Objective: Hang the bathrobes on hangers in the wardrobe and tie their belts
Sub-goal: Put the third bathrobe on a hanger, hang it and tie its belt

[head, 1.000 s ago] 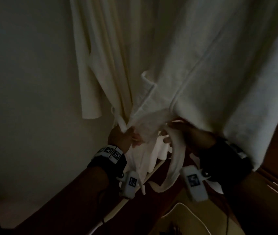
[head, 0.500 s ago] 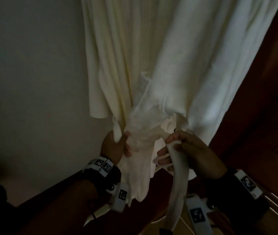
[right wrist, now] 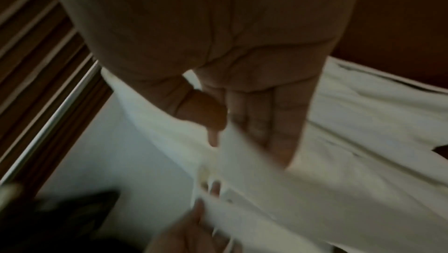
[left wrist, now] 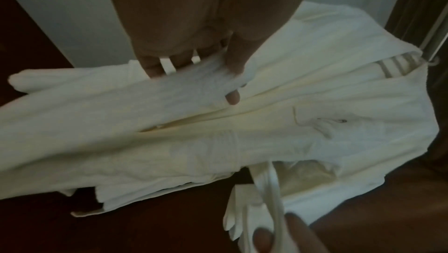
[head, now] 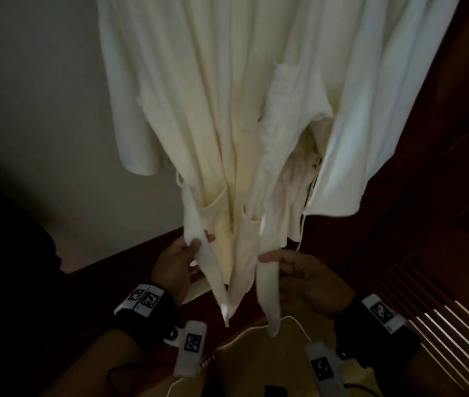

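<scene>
A cream bathrobe (head: 213, 110) hangs in front of me, its front panels falling together. Its belt is untied, with two ends hanging apart below the waist. My left hand (head: 197, 243) pinches the left belt end (head: 191, 219) between thumb and fingers; in the left wrist view that strap (left wrist: 194, 86) lies across the fingers (left wrist: 155, 69). My right hand (head: 269, 257) holds the right belt end (head: 267, 285), thumb on top; in the right wrist view the strap (right wrist: 244, 153) runs between thumb and fingers (right wrist: 283, 123). The loose tails hang below both hands.
A pale wall (head: 27, 110) stands behind on the left. Dark wood panelling (head: 456, 167) and a slatted panel (head: 433, 310) close off the right. A beige object with a white cord (head: 256, 365) lies below the hands. A wide robe sleeve (head: 385, 110) hangs at right.
Both hands have come down out of the bunched cloth at the robe's waist and moved apart, each now with one belt end drawn out. The robe hangs smoother.
</scene>
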The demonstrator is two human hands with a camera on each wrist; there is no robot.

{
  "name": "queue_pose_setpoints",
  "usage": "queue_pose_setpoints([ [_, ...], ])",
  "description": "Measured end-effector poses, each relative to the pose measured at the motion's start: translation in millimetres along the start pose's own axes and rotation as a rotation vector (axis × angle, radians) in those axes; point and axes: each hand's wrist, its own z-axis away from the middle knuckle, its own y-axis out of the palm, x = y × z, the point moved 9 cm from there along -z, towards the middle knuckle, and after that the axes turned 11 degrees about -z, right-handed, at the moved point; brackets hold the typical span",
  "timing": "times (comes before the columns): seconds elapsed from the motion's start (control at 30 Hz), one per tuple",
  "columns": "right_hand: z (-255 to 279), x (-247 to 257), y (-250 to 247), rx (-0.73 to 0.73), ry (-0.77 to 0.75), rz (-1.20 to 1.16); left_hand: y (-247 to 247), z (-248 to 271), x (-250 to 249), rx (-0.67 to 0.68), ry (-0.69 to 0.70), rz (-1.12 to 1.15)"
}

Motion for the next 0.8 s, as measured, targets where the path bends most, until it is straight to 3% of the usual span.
queue_pose_setpoints([
  [0.07,4,-4,17,0.078,-0.063,0.128,4,16,19,0.012,-0.042,-0.03],
  [0.23,1,28,50,0.091,-0.468,0.804,19,45,28,0.06,-0.066,0.088],
  [0.37,-1,54,79,0.136,-0.575,1.015,29,55,16,0.111,-0.059,0.142],
  [0.47,-3,74,93,0.081,-0.707,1.07,38,55,6,0.173,-0.053,0.153],
  [0.6,-21,90,81,-0.123,-0.686,1.105,51,49,-4,0.266,-0.055,0.206],
  [0.8,-64,93,78,-0.189,-0.556,1.162,30,24,-1,0.235,-0.126,0.22],
])
